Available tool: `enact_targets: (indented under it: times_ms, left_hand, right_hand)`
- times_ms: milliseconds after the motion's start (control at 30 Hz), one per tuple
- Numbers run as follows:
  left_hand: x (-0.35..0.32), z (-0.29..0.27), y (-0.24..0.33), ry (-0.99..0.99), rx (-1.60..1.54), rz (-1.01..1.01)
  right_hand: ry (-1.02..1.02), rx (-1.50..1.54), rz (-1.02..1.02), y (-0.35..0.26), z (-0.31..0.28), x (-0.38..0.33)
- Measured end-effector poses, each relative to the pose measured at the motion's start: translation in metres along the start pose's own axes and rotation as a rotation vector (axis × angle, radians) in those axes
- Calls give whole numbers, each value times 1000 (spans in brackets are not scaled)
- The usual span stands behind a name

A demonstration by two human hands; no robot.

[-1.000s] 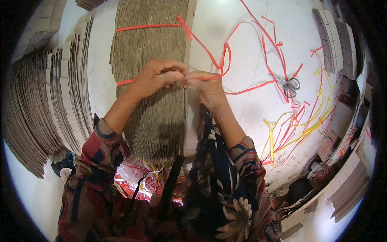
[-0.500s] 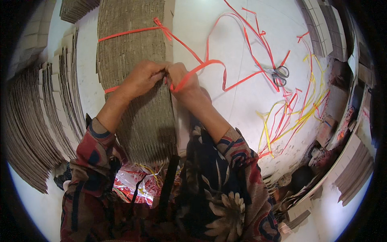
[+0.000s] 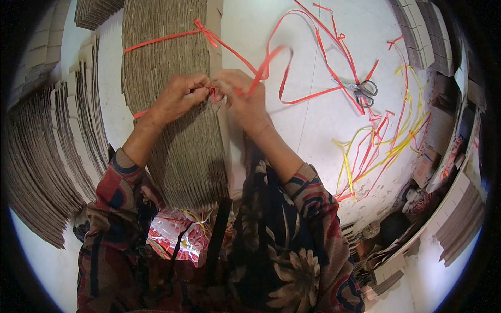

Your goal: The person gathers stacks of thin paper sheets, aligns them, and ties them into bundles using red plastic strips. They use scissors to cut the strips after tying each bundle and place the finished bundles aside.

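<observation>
Stacked cardboard (image 3: 34, 172) stood at the far left. Next came a thick bundle of cardboard sheets (image 3: 187, 156), crossed near its top by a knotted red band (image 3: 162, 41). Over the bundle's right edge, the left hand (image 3: 183, 96) pinched a red strap (image 3: 212, 92); just beside it, the right hand (image 3: 241, 99) gripped the strap with bent fingers. Farther right, scissors (image 3: 364, 94) lay on red strapping, near loose yellow strips (image 3: 397, 150).
</observation>
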State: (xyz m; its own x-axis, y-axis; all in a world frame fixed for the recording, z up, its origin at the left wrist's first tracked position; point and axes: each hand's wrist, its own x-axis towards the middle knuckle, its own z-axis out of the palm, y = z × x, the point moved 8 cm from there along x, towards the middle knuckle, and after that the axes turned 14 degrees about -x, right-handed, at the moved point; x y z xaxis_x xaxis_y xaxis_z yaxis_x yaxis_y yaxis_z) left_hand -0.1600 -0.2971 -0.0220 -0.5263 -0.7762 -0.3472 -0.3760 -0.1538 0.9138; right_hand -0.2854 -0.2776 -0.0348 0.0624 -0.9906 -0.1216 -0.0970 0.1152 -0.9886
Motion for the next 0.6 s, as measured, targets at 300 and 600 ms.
enact_targets:
  times_ms: [300, 600]
  left_hand:
    - [-8, 18, 12, 85, 350, 260]
    - [-36, 10, 42, 234, 476, 292]
  right_hand:
    - [-262, 340, 783, 120, -13, -70]
    - [565, -1308, 168, 91, -337, -100]
